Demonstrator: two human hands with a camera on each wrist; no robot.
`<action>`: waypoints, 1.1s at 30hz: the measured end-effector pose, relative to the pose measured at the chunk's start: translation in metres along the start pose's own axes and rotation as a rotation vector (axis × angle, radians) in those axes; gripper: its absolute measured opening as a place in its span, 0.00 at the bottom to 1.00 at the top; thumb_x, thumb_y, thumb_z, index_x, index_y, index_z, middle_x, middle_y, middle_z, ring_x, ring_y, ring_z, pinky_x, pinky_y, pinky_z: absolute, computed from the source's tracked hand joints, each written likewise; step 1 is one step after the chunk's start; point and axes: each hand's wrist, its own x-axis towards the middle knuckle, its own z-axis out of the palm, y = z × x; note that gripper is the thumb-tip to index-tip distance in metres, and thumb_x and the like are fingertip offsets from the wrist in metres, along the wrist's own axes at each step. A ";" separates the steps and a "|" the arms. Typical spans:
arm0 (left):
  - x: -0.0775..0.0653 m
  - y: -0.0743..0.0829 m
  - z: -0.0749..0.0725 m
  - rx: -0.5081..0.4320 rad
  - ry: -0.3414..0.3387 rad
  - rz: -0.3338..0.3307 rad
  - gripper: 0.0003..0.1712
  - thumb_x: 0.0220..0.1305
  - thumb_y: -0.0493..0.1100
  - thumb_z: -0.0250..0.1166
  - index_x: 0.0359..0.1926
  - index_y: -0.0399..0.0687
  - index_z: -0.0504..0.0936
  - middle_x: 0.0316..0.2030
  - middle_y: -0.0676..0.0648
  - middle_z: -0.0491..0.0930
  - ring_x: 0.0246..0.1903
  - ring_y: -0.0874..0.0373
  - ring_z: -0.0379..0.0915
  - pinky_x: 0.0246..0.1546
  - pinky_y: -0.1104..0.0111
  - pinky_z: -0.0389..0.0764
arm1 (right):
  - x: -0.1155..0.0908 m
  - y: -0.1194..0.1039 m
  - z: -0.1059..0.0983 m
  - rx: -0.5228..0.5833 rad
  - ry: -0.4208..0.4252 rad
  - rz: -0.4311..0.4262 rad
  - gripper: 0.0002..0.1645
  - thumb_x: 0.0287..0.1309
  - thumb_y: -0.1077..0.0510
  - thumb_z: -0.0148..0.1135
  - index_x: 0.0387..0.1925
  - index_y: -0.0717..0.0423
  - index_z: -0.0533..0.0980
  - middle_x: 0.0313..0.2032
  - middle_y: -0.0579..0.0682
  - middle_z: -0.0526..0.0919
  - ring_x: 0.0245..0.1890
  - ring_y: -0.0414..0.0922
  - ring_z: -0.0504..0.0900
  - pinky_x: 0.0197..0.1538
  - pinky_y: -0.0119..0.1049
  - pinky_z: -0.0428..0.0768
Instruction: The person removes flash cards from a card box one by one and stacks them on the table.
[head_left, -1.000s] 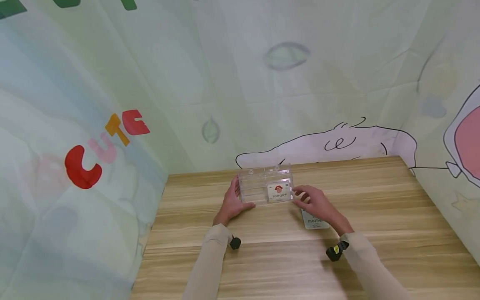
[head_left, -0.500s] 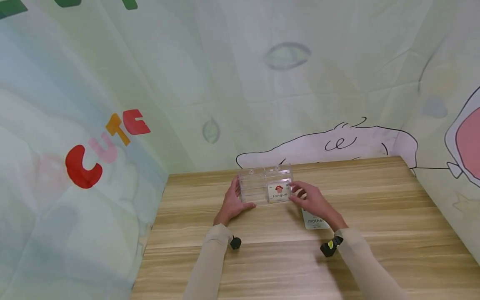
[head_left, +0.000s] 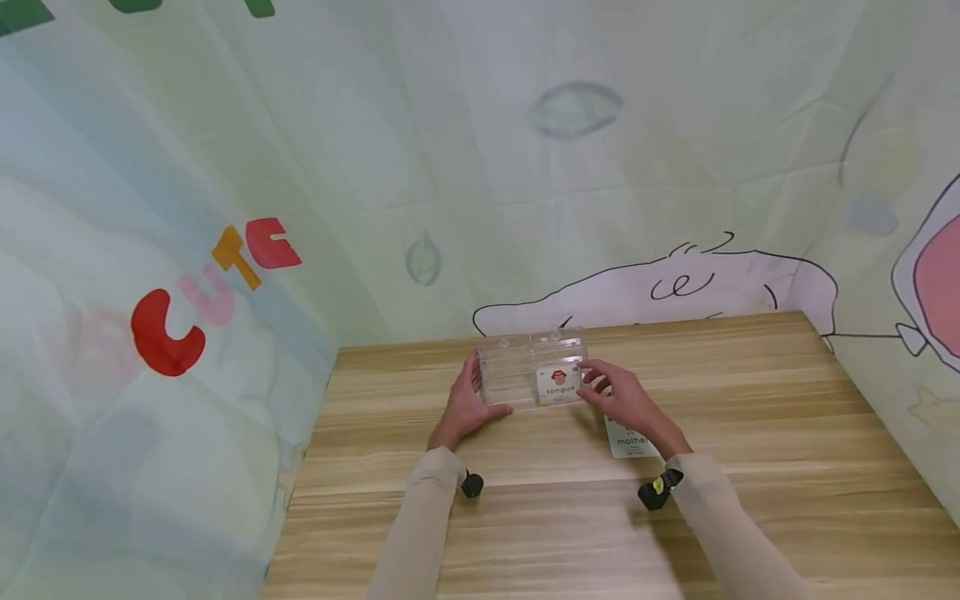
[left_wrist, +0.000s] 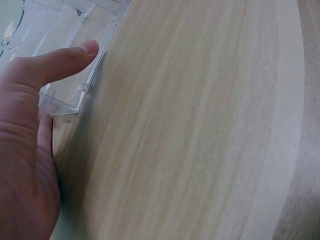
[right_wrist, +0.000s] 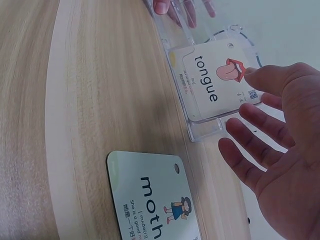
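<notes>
A clear plastic holder (head_left: pixel 507 377) with stepped tiers stands near the table's back edge. My left hand (head_left: pixel 462 410) grips its left end, thumb along the front and fingers round the side. In its right half sits a white "tongue" flash card (right_wrist: pixel 210 85) with a picture of a mouth. My right hand (head_left: pixel 618 396) pinches this card at its right side. In the right wrist view the thumb (right_wrist: pixel 270 77) lies over the card while the other fingers are spread, one partly hidden behind it. A "mother" flash card (right_wrist: pixel 150 195) lies flat on the table below the right hand.
The wood-grain table (head_left: pixel 540 525) runs back to a printed cloth backdrop (head_left: pixel 465 167). Another cloth wall (head_left: pixel 187 467) with "CUTE" lettering borders the left side. Each wrist wears a small black camera, such as the right wrist camera (head_left: pixel 654 496).
My right hand has moved left, from beside the holder's right end onto the edge of the "tongue" card. My left hand and the holder have stayed in place.
</notes>
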 end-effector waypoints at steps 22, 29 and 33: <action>0.000 0.001 0.000 -0.015 0.010 -0.011 0.76 0.42 0.41 0.88 0.83 0.46 0.45 0.77 0.37 0.58 0.76 0.46 0.57 0.75 0.60 0.61 | 0.001 -0.002 -0.001 0.002 0.002 0.005 0.26 0.70 0.56 0.68 0.65 0.57 0.75 0.51 0.58 0.83 0.45 0.52 0.83 0.43 0.43 0.87; 0.000 -0.001 0.000 -0.017 0.012 -0.009 0.76 0.42 0.41 0.89 0.83 0.46 0.46 0.77 0.37 0.59 0.76 0.45 0.57 0.75 0.59 0.61 | 0.001 0.000 0.000 -0.007 0.037 -0.015 0.26 0.69 0.55 0.69 0.64 0.58 0.75 0.57 0.59 0.80 0.47 0.52 0.83 0.43 0.42 0.87; 0.000 -0.001 0.000 -0.020 0.010 -0.006 0.76 0.42 0.41 0.88 0.83 0.46 0.46 0.77 0.36 0.58 0.76 0.45 0.57 0.75 0.59 0.62 | 0.001 0.000 0.002 0.001 0.052 -0.009 0.25 0.69 0.56 0.69 0.63 0.57 0.75 0.58 0.58 0.80 0.48 0.52 0.83 0.44 0.43 0.88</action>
